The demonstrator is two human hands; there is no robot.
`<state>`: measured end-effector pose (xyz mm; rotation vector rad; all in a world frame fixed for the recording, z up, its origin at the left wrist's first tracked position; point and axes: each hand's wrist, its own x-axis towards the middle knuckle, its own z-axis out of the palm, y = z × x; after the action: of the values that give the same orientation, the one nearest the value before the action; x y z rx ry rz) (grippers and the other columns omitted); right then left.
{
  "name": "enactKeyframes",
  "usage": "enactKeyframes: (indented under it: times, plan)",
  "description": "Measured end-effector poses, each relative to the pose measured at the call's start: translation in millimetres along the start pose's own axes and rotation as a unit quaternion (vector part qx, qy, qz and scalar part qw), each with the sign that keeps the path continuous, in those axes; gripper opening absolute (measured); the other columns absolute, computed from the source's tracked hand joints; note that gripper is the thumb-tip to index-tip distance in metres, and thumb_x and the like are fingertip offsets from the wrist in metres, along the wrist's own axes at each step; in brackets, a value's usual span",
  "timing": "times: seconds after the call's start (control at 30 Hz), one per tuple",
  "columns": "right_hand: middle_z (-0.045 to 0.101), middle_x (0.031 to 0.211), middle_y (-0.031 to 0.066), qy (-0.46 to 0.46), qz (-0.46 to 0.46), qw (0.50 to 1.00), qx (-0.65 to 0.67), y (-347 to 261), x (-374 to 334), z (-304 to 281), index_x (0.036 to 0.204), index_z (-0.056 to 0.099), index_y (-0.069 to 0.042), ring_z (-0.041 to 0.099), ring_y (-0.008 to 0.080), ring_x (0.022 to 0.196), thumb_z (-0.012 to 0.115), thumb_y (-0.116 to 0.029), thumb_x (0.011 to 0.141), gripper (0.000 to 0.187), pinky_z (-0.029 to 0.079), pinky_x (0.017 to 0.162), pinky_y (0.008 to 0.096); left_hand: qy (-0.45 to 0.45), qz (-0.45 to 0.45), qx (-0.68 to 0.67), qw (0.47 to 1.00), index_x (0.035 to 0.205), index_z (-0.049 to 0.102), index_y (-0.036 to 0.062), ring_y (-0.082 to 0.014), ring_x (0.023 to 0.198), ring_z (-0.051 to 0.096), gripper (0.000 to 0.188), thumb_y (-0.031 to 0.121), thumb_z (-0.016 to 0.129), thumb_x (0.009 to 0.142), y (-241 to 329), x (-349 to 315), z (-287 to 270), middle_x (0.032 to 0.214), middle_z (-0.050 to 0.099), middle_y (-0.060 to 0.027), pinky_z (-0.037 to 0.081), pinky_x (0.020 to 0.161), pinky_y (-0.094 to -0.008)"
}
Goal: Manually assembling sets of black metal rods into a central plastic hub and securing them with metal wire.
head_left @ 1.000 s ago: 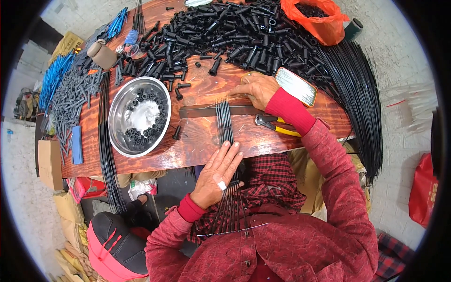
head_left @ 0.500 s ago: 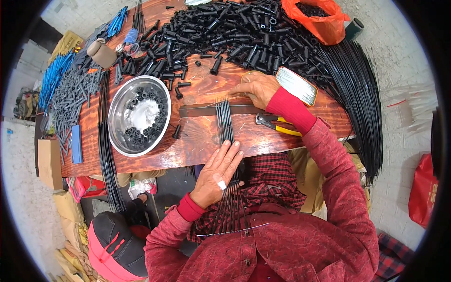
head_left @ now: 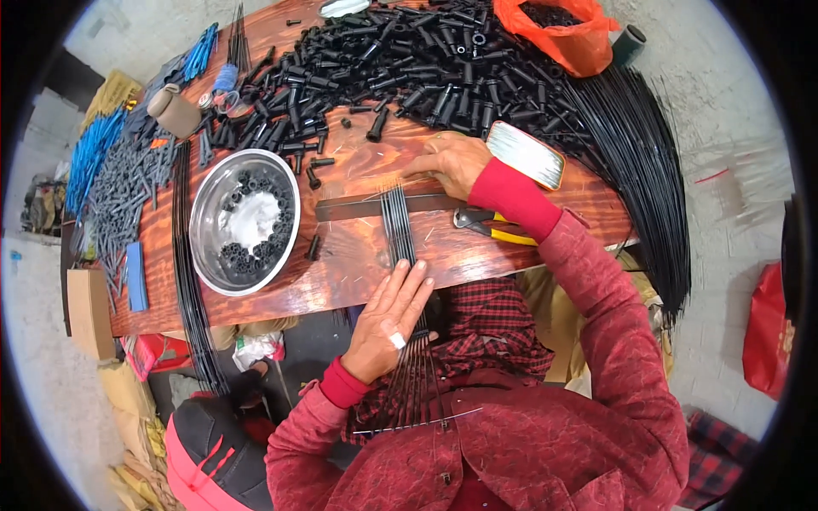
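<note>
Wooden table (head_left: pixel 341 281), pale wall (head_left: pixel 724 94); rods (head_left: pixel 398 223) across edge.

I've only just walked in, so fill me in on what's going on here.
The person's left hand lies, fingers outstretched, over a bundle of thin dark rods, which cross a dark strip on the wooden table. The right hand is near the rods' far ends; whether it holds anything is unclear. Yellow-handled pliers lie close by, and a metal bowl stands to the left.
</note>
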<state>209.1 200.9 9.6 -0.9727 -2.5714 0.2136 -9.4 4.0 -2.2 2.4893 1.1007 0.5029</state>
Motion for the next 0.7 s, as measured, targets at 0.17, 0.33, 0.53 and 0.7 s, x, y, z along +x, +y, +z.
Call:
enactKeyframes:
  times: [0.17,0.33,0.53,0.7]
  plan:
    - [0.062,0.084,0.0066,-0.024,0.043,0.999,0.016,4.2,-4.7,-5.3,0.104,0.073,-0.025,0.061,0.0299,0.093,0.061,-0.011,0.084,0.027,0.05,0.082,0.0416,-0.009,0.013,0.033,0.999,0.142,0.045,0.0038,-0.0362,0.142,0.032,0.074,0.038,0.07,0.082,-3.0,-2.0,3.0,0.153,0.036,-0.016,0.031,0.114,-0.0471]
    - [0.061,0.084,0.0059,-0.016,0.028,0.999,-0.012,-1.7,-4.7,-8.7,0.104,0.073,-0.021,0.061,0.028,0.091,0.06,-0.007,0.083,0.028,0.05,0.081,0.0395,-0.011,0.019,0.046,0.999,0.143,0.045,0.0041,-0.036,0.143,0.032,0.075,0.038,0.071,0.081,-4.6,-1.5,5.1,0.153,0.036,-0.0155,0.031,0.114,-0.0471]
    - [0.059,0.086,0.0059,-0.02,0.026,0.999,-0.009,0.6,-4.6,-6.7,0.105,0.072,-0.017,0.059,0.0276,0.092,0.057,-0.003,0.083,0.03,0.049,0.082,0.0383,-0.007,0.005,0.017,1.0,0.144,0.044,0.0056,-0.0361,0.143,0.031,0.078,0.039,0.071,0.08,-2.4,-1.1,5.2,0.154,0.034,-0.0149,0.031,0.114,-0.0478]
    - [0.057,0.085,0.0046,-0.006,0.01,0.999,-0.037,-2.6,-5.2,-6.4,0.104,0.073,-0.018,0.056,0.0263,0.086,0.059,-0.005,0.083,0.028,0.048,0.08,0.0368,-0.018,0.009,0.033,0.999,0.145,0.043,0.0061,-0.0364,0.143,0.03,0.079,0.039,0.072,0.079,-5.3,-1.8,7.7,0.154,0.034,-0.0148,0.03,0.114,-0.0488]
